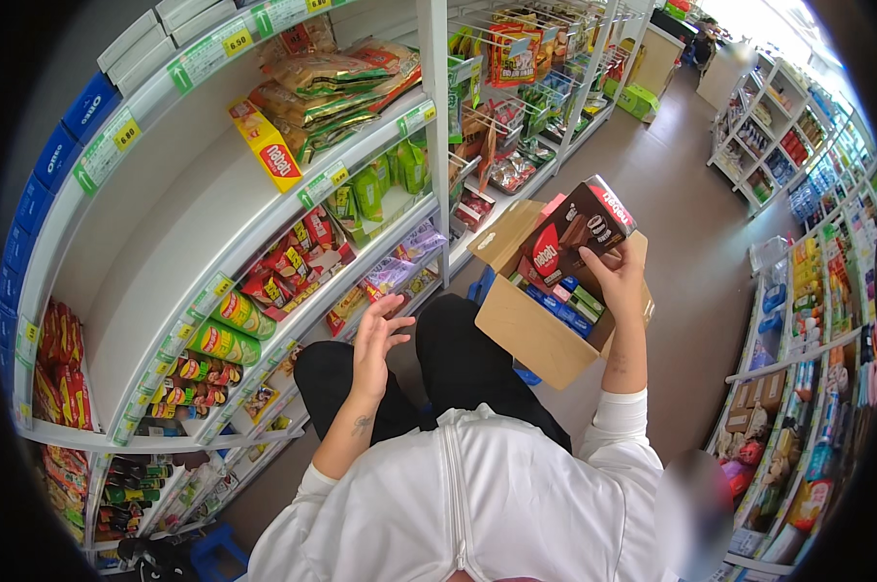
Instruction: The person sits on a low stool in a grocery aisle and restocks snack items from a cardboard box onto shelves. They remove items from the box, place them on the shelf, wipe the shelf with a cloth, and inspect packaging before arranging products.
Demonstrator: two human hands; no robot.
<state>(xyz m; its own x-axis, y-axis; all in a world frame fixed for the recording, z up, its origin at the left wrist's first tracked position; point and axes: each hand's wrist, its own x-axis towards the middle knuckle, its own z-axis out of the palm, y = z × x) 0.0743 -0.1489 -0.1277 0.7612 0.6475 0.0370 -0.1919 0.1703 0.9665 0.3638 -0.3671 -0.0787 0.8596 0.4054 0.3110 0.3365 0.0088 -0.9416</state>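
My right hand point(615, 280) grips a dark brown Nabati wafer box point(573, 229), tilted above an open cardboard carton point(533, 331). Inside the carton lie several small blue, green and pink packs point(565, 302). Held in the air over my left knee, my left hand point(376, 342) has its fingers apart and nothing in it. A yellow and red Nabati box point(264, 145) stands on the shelf to the left, beside stacked gold snack bags point(329, 87). The shelf board point(169, 211) in front of that box is bare.
Lower shelves hold red snack packs point(296, 258) and green chip cans point(227, 342). Blue Oreo boxes point(56, 153) line the upper left. Hanging snack bags point(514, 54) are farther along. Across the aisle floor point(671, 218) stand more stocked shelves point(809, 327). A blue stool point(216, 556) is at lower left.
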